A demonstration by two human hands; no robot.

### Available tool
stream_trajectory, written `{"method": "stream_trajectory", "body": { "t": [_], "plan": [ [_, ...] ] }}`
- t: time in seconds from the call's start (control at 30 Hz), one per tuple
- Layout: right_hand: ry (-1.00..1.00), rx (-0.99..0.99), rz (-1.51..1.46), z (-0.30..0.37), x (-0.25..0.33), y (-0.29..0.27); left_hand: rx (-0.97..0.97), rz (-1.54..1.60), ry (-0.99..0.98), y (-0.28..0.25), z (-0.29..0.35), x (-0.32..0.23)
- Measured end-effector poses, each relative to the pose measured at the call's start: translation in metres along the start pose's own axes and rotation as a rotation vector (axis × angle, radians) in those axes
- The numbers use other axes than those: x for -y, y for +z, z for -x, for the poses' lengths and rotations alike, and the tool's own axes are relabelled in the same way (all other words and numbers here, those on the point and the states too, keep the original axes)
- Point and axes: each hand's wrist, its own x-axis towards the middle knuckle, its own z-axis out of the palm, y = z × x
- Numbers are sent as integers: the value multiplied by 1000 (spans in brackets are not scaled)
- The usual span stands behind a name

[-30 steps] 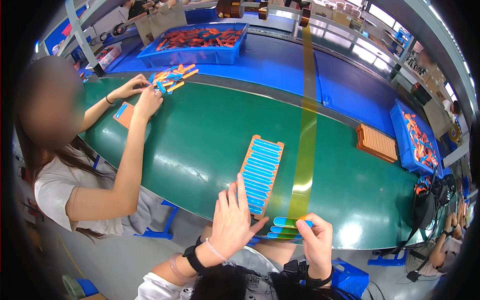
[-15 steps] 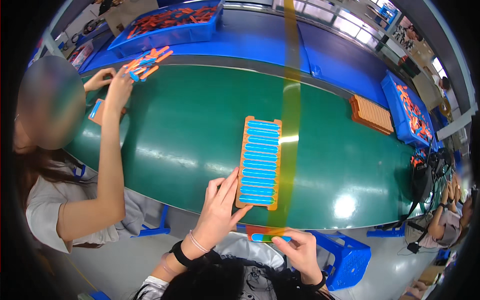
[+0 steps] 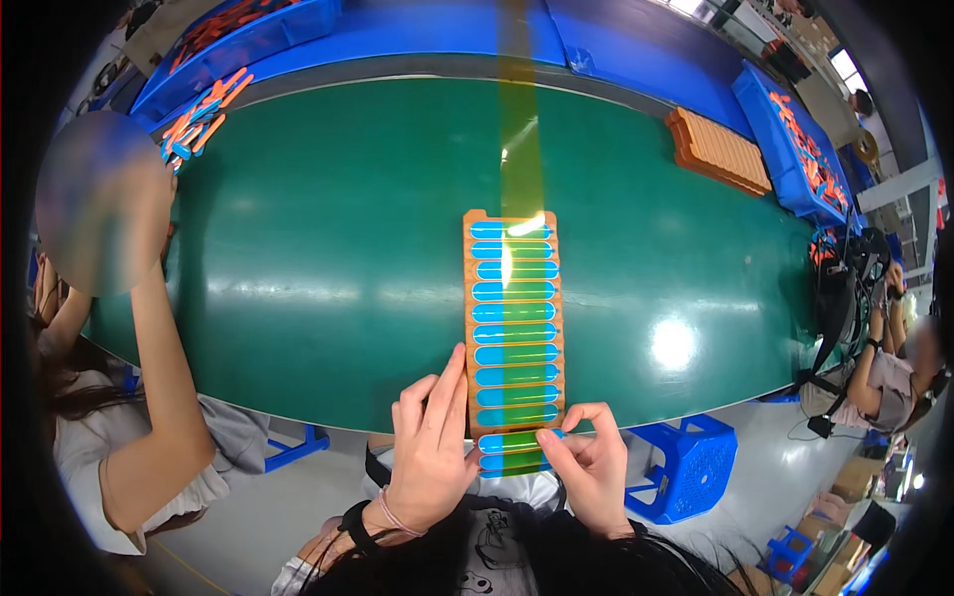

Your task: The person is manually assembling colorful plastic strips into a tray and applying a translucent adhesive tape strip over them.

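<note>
An orange slotted tray (image 3: 470, 328) lies lengthwise before me on the green table, with slim rounded blue pieces (image 3: 487, 375) in its slots. A translucent yellow tape (image 3: 521, 149) runs from the far side along the row of pieces. At the tray's near end, two more blue pieces (image 3: 491, 445) sit under the tape, past the table edge. My right hand (image 3: 592, 467) pinches the right end of the upper one between thumb and finger. My left hand (image 3: 427, 452) has its fingers stretched along the tray's left edge, its thumb close to the near pieces.
A stack of orange trays (image 3: 720, 154) stands at the back right, beside a blue bin (image 3: 790, 149) of orange pieces. At the left a co-worker's arm (image 3: 159, 387) reaches over the table, near a loose pile of orange and blue pieces (image 3: 204, 119). A blue stool (image 3: 686, 467) stands below right.
The tape, earlier to the tray's right, now runs over its blue pieces. My right hand has come up to the tray's near end with the blue piece. The view has shifted.
</note>
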Motion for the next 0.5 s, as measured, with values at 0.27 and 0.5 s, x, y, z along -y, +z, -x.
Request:
{"method": "stream_trajectory", "body": {
  "t": [0.27, 0.5],
  "plan": [
    [36, -64, -25, -2, -9, 3, -33, -13, 21, -3, 1, 6],
    [48, -101, -49, -4, -6, 4, -19, -47, 330, -14, -7, 28]
  ]
}}
